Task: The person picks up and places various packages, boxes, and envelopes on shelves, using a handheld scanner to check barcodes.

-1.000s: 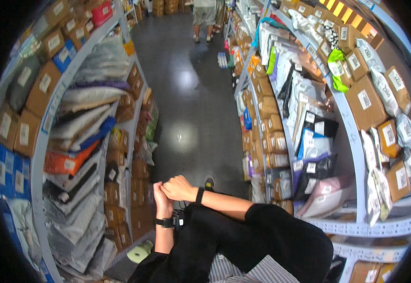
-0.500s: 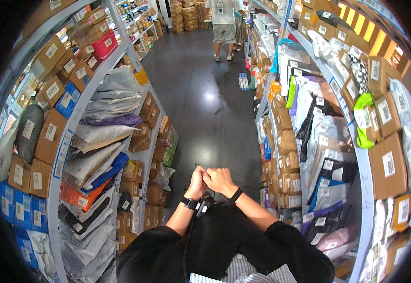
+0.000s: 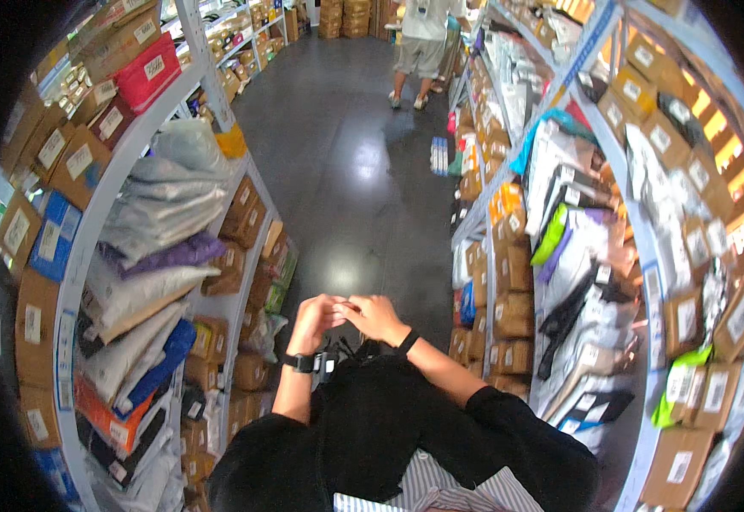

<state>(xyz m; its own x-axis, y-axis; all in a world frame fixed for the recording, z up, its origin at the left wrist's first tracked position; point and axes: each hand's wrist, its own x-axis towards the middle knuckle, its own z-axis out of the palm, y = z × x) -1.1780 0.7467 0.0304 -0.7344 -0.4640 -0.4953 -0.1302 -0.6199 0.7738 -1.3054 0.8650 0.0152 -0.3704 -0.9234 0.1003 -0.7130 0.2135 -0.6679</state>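
My left hand (image 3: 310, 321) and my right hand (image 3: 379, 318) meet in front of my body, above the dark aisle floor. Both have curled fingers, and their fingertips press together. Whatever may be between them is too small or hidden to make out. A black watch (image 3: 300, 363) circles my left wrist, and a thin black band (image 3: 407, 341) my right. Beside the watch is a small dark object with a pale face (image 3: 328, 365), partly covered by my wrist.
Left shelving (image 3: 66, 358) carries grey and white mailer bags (image 3: 171, 200), brown cartons and a red box (image 3: 148, 73). Right shelving (image 3: 645, 290) holds more bags and cartons (image 3: 508, 314). A person (image 3: 421, 43) stands up the aisle floor (image 3: 338, 188), near a small stack of blue-white packs (image 3: 439, 156).
The whole view has shifted, with the left shelves sliding outward and down. My hands have moved slightly left and my left wrist has turned more upright. The fingers still touch.
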